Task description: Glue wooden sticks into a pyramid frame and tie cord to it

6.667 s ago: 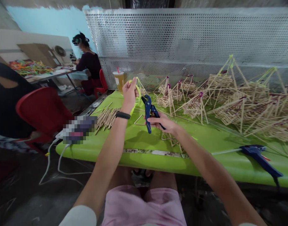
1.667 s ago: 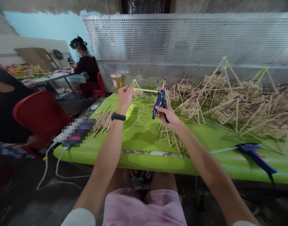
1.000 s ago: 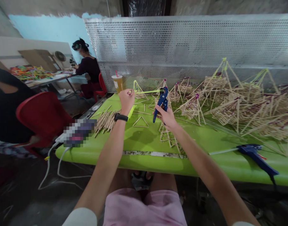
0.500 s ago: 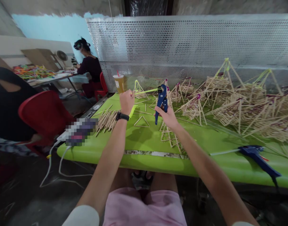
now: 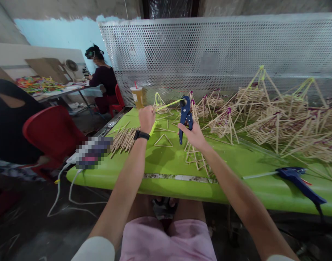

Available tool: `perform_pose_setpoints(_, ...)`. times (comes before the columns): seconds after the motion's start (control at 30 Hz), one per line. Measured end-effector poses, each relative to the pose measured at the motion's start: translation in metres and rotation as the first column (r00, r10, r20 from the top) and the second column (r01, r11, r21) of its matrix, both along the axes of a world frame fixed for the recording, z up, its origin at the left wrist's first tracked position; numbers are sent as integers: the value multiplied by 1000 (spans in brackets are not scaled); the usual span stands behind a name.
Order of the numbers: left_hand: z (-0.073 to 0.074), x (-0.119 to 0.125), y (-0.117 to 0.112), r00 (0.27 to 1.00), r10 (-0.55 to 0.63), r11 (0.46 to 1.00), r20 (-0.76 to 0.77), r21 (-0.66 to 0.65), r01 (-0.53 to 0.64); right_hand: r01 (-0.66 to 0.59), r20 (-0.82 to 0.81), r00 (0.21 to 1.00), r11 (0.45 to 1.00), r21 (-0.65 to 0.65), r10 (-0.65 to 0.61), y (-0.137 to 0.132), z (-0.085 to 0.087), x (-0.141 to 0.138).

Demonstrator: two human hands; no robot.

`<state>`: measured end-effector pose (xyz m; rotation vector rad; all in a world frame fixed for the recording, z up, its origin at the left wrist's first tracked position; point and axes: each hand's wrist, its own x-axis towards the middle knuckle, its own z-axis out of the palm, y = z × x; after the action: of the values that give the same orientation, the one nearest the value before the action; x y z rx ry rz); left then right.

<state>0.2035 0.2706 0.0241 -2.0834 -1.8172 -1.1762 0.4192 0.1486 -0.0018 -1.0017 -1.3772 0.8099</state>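
My left hand [image 5: 146, 119] is closed on a bright yellow strand [image 5: 170, 104]. From there the strand runs up to the head of a blue two-handled plier-like tool [image 5: 184, 115]. Around the tool's handles the fingers of my right hand [image 5: 191, 134] are wrapped; whether the jaws bite the strand is too small to see. Below, a triangle of thin sticks [image 5: 164, 145] lies flat on the green table [image 5: 166, 163]. A frame of joined sticks [image 5: 195, 159] lies partly behind my right forearm. Left of my left wrist is a pile of loose sticks [image 5: 124, 141].
Stacked stick pyramids [image 5: 274, 127] with yellow and purple tips fill the table's right side. A blue glue gun [image 5: 299, 181] lies at the front right. A drink cup [image 5: 137, 96] stands at the back left, before a perforated metal screen [image 5: 209, 50]. Two people sit left.
The tool's head has shifted slightly left, nearer my left hand. The yellow strand now slopes more steeply upward to it. Both hands keep their hold.
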Motion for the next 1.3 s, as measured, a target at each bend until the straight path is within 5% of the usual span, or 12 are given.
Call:
perform_pose_setpoints(0.23, -5, 31, -9, 984, -151, 988, -91, -35, 148, 113, -104, 989, 989, 98, -103, 11, -6, 7)
perform_pose_setpoints(0.47, -6, 41, -8, 976, -158, 987, -148, -4, 159, 183, -156, 975, 968, 172, -157, 11, -6, 3)
perform_pose_setpoints(0.9, -5, 50, -8, 984, -167, 986, -64, -16, 166, 182, -182, 968, 983, 35, -173, -2, 0, -8)
perform_pose_setpoints(1.3, -7, 45, -9, 987, -123, 992, -106, -11, 123, 193, -159, 970, 980, 54, -182, -1, 2, -2)
